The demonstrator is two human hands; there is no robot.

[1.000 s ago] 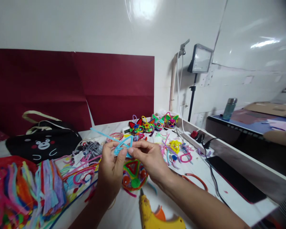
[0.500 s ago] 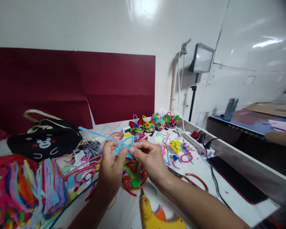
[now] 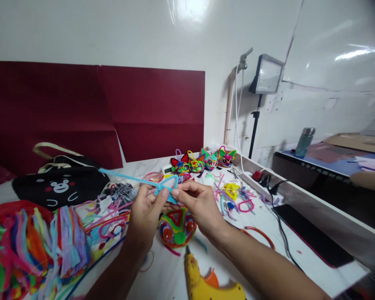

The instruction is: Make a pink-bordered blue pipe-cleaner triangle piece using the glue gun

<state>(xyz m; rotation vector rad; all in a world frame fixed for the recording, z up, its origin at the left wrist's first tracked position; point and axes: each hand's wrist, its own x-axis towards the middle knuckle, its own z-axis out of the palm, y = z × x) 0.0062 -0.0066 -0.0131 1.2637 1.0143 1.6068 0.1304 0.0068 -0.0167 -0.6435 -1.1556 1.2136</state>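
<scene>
pale blue and fuzzy-looking, the strip [image 3: 146, 181] is held between both hands above the white bench [image 3: 162, 277], bent at one end into a pointed shape, with a long straight tail reaching past the left hand [image 3: 148, 208] towards the black bag [image 3: 84, 183]. the left grip pins the folded part under its thumb, fingers curled beneath; the right hand [image 3: 200, 204] pinches the other side of the bend between thumb and forefinger. just below, a bright mask-like piece [image 3: 178, 229] rests on the bench, with the yellow glue gun [image 3: 193, 277] near its lower edge.

the strip should weigh next to nothing. it looks like soft pile on a wire core, so i'd expect it to bend easily, keep a crease and slip little. hard squeezing may flatten the pile, and reworking one spot could weaken the core. best taken close to the folds; held by the tail, the shape would probably swing and open.
</scene>
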